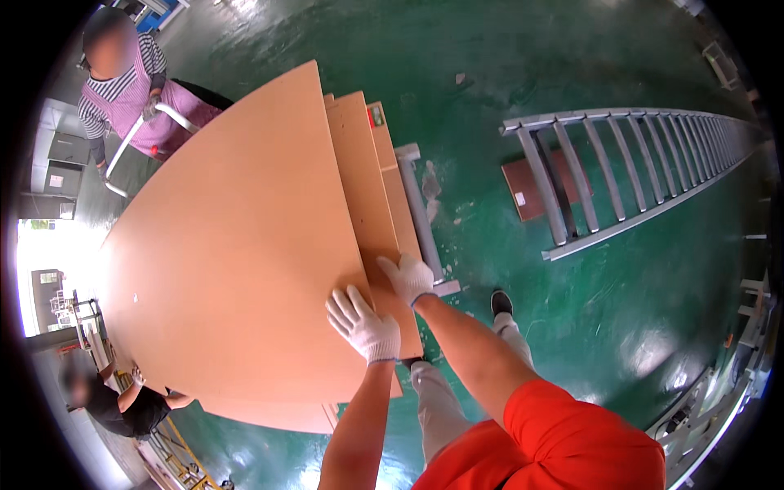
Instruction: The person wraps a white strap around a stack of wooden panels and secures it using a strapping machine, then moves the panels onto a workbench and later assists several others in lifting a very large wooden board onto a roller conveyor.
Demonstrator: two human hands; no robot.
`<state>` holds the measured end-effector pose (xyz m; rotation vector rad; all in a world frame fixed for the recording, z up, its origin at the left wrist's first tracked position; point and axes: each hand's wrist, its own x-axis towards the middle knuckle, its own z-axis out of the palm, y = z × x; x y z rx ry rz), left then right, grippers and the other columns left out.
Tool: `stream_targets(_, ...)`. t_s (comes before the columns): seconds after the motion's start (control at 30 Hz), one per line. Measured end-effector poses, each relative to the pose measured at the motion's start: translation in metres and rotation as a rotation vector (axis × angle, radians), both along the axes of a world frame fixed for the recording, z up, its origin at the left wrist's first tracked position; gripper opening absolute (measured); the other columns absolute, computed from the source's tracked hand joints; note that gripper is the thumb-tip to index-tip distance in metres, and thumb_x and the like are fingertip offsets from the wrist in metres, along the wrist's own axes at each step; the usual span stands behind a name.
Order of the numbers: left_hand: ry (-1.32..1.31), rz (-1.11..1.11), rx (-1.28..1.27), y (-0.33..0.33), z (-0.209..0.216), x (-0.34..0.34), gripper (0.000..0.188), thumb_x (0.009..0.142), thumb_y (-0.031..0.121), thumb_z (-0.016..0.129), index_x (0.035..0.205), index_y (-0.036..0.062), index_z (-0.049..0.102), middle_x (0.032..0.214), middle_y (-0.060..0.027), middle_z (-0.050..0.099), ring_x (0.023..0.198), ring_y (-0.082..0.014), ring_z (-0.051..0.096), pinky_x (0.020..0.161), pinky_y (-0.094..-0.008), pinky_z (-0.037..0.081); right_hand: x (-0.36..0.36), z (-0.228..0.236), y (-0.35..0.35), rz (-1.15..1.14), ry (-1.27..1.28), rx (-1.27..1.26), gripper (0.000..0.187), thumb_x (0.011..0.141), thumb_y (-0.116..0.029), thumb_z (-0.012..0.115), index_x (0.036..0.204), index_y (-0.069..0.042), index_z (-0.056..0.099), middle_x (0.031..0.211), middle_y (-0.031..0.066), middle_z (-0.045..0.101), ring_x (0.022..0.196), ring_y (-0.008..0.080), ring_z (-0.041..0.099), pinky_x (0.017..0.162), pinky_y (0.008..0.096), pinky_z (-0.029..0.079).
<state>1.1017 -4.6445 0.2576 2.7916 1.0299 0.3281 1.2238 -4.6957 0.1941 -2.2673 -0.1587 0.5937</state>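
A large tan board [237, 220] lies on top of a stack, its right edge running down toward me. My left hand [363, 328], in a white knit glove, rests flat on this top board near its right edge, fingers spread. My right hand [411, 279], gloved the same way, lies on a lower tan board [359, 163] that sticks out from beneath the top one. Its fingers are extended and apart, and neither hand is wrapped round anything. More boards [396, 196] of smaller size show in steps along the right side of the stack.
A grey metal bar [420, 216] borders the stack's right side. On the green floor, a ladder-like metal roller frame [625, 175] stands over a brown panel [523, 189]. One person [135, 106] holds a white handle at far left; another person [122, 400] touches the stack's lower left.
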Motion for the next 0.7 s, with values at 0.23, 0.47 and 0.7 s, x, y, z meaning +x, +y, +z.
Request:
stream_targets(0.23, 0.018, 0.049, -0.021, -0.015, -0.001, 0.017, 0.079, 0.072, 0.005, 0.061, 0.147, -0.0016, 0.039, 0.158, -0.0259, 0.032, 0.15, -0.0463, 0.022, 0.124, -0.0571, 0.014, 0.017, 0.003, -0.011, 0.003, 0.03, 0.012, 0.072, 0.091, -0.068, 0.055, 0.097, 0.003, 0.068, 0.094, 0.0303, 0.07, 0.094, 0.0471, 0.067, 0.081, 0.0534, 0.053)
stream_targets(0.47, 0.008, 0.034, 0.005, -0.032, -0.006, 0.026, 0.08, 0.07, 0.004, 0.059, 0.148, -0.0024, 0.039, 0.159, -0.0263, 0.031, 0.15, -0.0476, 0.021, 0.124, -0.0577, 0.015, 0.031, 0.005, -0.032, 0.015, 0.054, 0.034, 0.073, 0.091, -0.07, 0.054, 0.094, 0.001, 0.068, 0.088, 0.0274, 0.071, 0.088, 0.0464, 0.068, 0.077, 0.0534, 0.053)
stream_targets(0.7, -0.023, 0.032, 0.054, -0.049, -0.012, 0.031, 0.078, 0.071, 0.003, 0.059, 0.146, -0.0021, 0.042, 0.158, -0.0262, 0.034, 0.149, -0.0474, 0.024, 0.124, -0.0577, 0.017, 0.046, 0.021, -0.056, 0.073, 0.169, 0.059, 0.075, 0.091, -0.068, 0.056, 0.1, 0.005, 0.065, 0.098, 0.0334, 0.068, 0.098, 0.0494, 0.066, 0.085, 0.0549, 0.052)
